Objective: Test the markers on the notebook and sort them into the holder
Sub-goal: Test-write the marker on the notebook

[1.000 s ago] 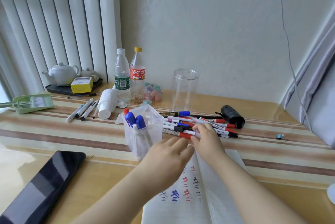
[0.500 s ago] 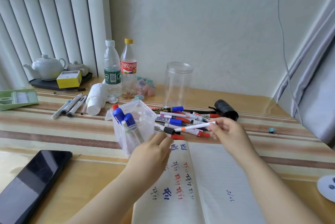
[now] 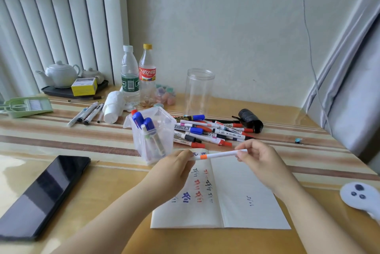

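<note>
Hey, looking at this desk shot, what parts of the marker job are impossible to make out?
- Marker, head view: its cap end is hidden inside the left hand; the right hand covers the other end.
- Holder: the markers' lower ends blur behind cloudy plastic.
- Marker pile: label print too small.

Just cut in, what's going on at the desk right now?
Both hands hold one white marker level above the open notebook: the left hand grips the cap end, the right hand pinches the other. The page already has test scribbles. A few markers stand in the holder; a pile waits behind.
</note>
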Demonstrator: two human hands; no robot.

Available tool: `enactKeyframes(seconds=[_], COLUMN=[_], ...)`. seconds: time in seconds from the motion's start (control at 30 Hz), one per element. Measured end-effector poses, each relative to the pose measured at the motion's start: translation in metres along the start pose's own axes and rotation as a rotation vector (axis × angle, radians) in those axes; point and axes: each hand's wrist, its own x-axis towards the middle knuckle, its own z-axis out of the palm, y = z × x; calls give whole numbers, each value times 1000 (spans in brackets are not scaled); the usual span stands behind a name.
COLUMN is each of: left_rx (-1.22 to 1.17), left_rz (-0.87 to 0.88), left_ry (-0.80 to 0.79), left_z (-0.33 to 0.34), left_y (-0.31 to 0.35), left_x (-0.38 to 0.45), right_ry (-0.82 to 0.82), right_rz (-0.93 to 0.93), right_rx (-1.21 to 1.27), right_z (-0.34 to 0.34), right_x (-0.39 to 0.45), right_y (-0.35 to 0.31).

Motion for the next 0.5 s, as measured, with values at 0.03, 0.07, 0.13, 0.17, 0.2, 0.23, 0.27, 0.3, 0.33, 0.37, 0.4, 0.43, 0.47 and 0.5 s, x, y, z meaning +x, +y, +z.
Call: enactKeyframes(seconds=[0.03,0.07,0.13,0.17,0.2,0.23,0.27,0.3,0.33,0.37,0.4,0.43,0.47,0.5], left_rx=[16,25,18,16,18,23,29,27,23,23,29,38,43,46], left_rz=[-3,-7,-13,-9,1,13,21,23,25,31,41,51,57,57], left_ry=[-17,-33,-52,-56,-60,-66,-75,-82,-88,-94,-105,-119,-135,-152], left_z=[0,-1,-2,-3,-3,-4,-5,-6,-6,-7,-7,-8,-8,-9], left_y=[-1,-2,-5,-5,-5,-5,-5,-4,-4,-5,-5,-6,-7,-8], left_x=[-2,-4,-6,-8,-9,-11,-13,-15,-16,-17,-17,-17,-17,-18], right_ry=[-13,-37,-153,-219,-262,-281,-291,-286,-278,-267,-271,-260,-248,-221], right_rz=[-67,-149,-325,-382,-416,-452,-489,-535,-561,-575,-581,-625,-661,-706], right_rx=[-230,-470,-815,-858,-841,-797,-766,-748,-754,-763,-774,-799,-836,-880], right_z=[2,7,20,30,39,48,55,60,65,67,68,70,72,73], right_x=[-1,-3,-6,-8,-9,-11,-13,-14,-14,-15,-16,-16,-17,-17], right_y=[-1,-3,-7,-10,-14,-18,-21,-23,-23,-23,-25,-23,-22,-19])
